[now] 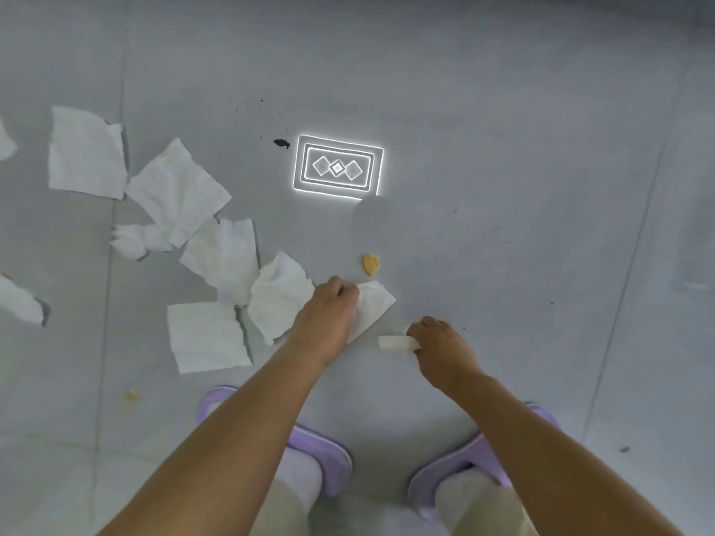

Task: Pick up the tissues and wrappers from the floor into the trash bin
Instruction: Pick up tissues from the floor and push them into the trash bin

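Note:
Several white tissues lie spread over the grey floor at the left, among them a flat square one (207, 336) and a creased one (277, 297) beside my left wrist. My left hand (329, 311) pinches a white tissue (373, 305) that still touches the floor. To the right, my right hand (439, 342) grips a small rolled white scrap (394, 343) low over the floor. No trash bin is in view.
A yellow cracker piece (370, 263) lies just beyond the hands, a smaller crumb (132, 395) at the lower left. A dark speck (281, 143) sits beside a bright lamp reflection (337, 167). My purple slippers (329, 458) stand below the arms.

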The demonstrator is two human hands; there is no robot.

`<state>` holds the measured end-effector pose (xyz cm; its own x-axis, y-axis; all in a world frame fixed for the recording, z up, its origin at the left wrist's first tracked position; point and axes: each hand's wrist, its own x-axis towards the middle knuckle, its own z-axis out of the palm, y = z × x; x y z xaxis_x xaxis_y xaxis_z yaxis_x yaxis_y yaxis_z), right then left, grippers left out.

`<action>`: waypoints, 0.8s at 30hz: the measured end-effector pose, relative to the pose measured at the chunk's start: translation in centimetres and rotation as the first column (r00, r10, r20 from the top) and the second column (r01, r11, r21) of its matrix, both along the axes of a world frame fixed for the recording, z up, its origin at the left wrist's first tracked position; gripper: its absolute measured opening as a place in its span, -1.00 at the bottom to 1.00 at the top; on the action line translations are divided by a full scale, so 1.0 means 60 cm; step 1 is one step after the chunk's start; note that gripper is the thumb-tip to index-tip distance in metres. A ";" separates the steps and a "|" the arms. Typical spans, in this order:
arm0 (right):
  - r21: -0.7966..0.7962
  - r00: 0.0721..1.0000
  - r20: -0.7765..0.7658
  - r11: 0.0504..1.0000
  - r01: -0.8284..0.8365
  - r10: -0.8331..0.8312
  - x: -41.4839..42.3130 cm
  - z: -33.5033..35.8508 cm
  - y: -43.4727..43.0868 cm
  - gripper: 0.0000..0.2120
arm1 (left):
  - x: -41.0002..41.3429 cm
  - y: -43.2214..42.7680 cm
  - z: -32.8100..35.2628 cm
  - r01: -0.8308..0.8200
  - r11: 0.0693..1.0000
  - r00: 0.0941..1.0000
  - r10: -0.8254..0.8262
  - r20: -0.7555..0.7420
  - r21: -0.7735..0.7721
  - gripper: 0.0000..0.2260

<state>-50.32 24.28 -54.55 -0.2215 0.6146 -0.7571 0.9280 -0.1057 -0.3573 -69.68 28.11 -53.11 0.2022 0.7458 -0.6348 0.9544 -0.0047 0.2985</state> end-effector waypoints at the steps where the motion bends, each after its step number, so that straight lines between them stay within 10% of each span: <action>1: -0.009 0.999 0.006 0.999 0.031 -0.031 0.003 0.013 -0.003 -0.78 | -0.003 -0.006 0.007 0.026 1.000 1.000 -0.026 0.008 0.006 -0.76; 9: -0.047 0.998 -0.040 0.997 0.056 -0.058 0.016 0.038 0.001 -0.79 | 0.006 -0.019 -0.045 0.169 0.968 0.983 -0.178 -0.034 -0.186 -0.59; 19: 0.001 0.955 -0.046 0.956 0.295 -0.294 -0.021 0.174 0.039 -0.81 | -0.020 -0.036 0.120 -0.377 0.925 0.863 0.369 0.345 -0.047 -0.95; 24: 0.038 0.935 -0.095 0.937 0.346 -0.341 -0.090 0.321 0.100 -0.79 | -0.095 0.013 0.276 -0.679 0.732 0.666 0.650 0.365 -0.065 -0.84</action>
<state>-55.71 30.29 -35.31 -0.0521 0.7039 -0.7084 0.8040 -0.3912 -0.4478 -75.36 28.87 -36.56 -0.1752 0.8067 -0.5643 0.5469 0.5564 0.6256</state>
